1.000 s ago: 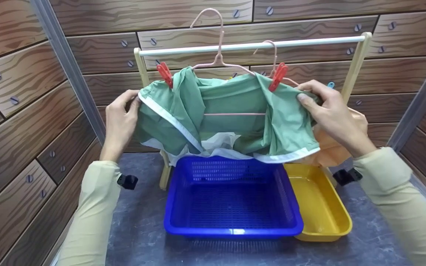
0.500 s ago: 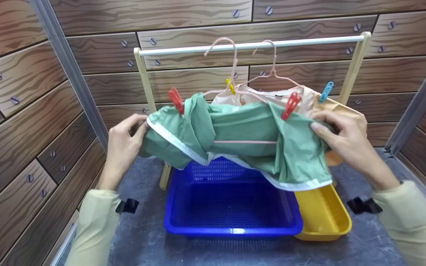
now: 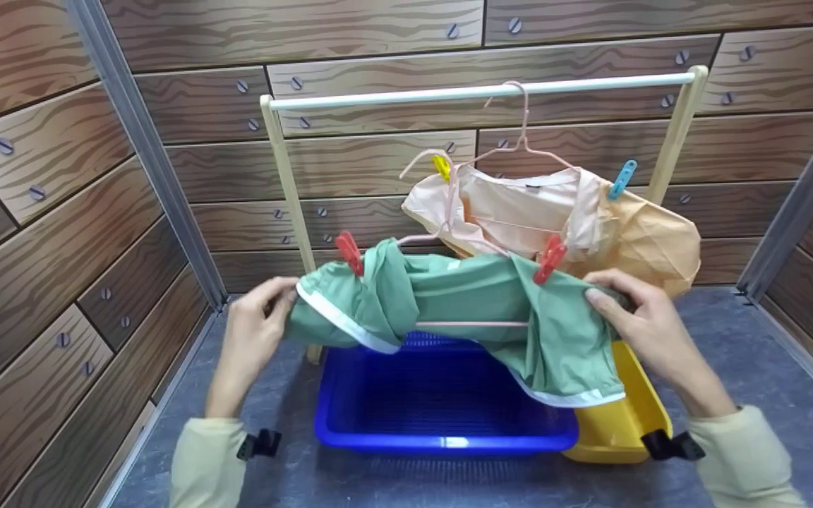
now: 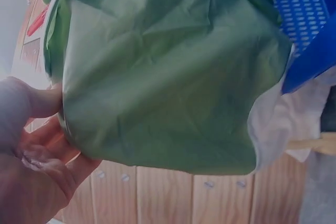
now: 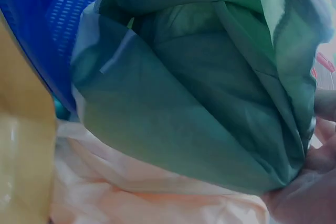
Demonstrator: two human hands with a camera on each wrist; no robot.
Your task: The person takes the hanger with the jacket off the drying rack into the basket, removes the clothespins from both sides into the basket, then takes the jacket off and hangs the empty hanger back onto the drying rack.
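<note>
A green garment with white trim (image 3: 473,289) hangs on a pink hanger (image 3: 451,190), with two red clothespins (image 3: 348,252) clipped at its shoulders. My left hand (image 3: 255,342) pinches the garment's left sleeve end. On the other side, my right hand (image 3: 653,328) grips the right sleeve, thumb in front. The hanger's hook is free of the rack's white bar, lower and in front of it. In the left wrist view, thumb and fingers of my left hand (image 4: 44,145) hold the cloth edge. The right wrist view shows my right hand (image 5: 310,187) at the sleeve's corner.
A wooden rack with a white bar (image 3: 392,98) stands behind. On it hangs a peach garment (image 3: 650,233) on another pink hanger, with a yellow clothespin (image 3: 441,167) and a blue clothespin (image 3: 622,179). Below are a blue basket (image 3: 449,442) and a yellow tray (image 3: 650,402).
Both hands have lowered the green garment and its hanger, from the hook above the bar to well below it. The peach garment behind has come into view.
</note>
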